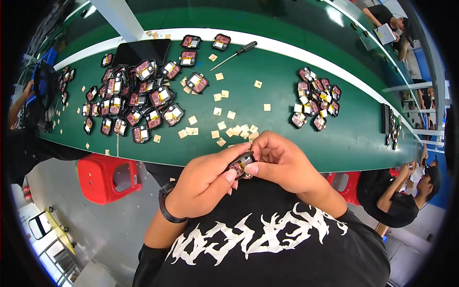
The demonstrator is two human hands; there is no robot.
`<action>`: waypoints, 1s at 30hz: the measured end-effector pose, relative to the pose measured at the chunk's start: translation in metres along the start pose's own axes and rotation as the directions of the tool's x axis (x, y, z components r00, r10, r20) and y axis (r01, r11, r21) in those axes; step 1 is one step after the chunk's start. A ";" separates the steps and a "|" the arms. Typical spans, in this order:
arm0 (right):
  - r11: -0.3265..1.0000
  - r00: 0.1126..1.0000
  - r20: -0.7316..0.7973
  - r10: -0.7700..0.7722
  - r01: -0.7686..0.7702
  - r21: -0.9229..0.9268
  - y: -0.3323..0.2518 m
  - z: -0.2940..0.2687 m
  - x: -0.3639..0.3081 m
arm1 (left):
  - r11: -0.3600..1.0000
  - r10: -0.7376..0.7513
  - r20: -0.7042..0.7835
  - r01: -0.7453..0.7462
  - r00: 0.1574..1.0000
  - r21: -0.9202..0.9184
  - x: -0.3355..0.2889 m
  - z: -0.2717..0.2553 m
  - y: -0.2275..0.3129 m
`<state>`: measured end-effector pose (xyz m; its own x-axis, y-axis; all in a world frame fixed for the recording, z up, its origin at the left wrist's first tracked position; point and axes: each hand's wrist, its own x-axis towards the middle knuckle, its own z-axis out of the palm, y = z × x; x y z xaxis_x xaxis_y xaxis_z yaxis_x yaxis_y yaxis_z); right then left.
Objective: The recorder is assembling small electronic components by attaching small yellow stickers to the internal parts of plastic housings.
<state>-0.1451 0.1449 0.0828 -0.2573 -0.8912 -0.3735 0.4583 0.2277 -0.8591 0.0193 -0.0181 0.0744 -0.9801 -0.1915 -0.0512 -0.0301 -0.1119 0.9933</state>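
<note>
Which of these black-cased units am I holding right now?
The unit gripped in your left hand, with your right hand at its edge. Those in the left pile and right pile lie farther off, untouched by either hand.

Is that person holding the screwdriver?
No, the screwdriver lies on the green table; the left hand holds a black-rimmed device, which the right hand touches.

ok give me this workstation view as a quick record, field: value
left fingers: holding black-framed module, reddish board showing
right fingers: at the module's right end; exact grip unclear
left pile: similar modules, heaped
right pile: similar modules, smaller heap
tool: screwdriver, lying beyond the hands
loose: tan squares, scattered
surface: green table
</note>
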 end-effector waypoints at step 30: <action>-0.013 0.740 0.452 -0.498 0.515 -0.857 -0.045 -0.005 -0.028 | 0.992 -0.089 -0.051 0.084 0.995 -0.092 -0.003 -0.006 0.014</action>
<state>-0.1622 0.1618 0.1304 -0.0339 -0.9502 0.3098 -0.8678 -0.1257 -0.4807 0.0227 -0.0246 0.0883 -0.9624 -0.2301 -0.1446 -0.0942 -0.2166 0.9717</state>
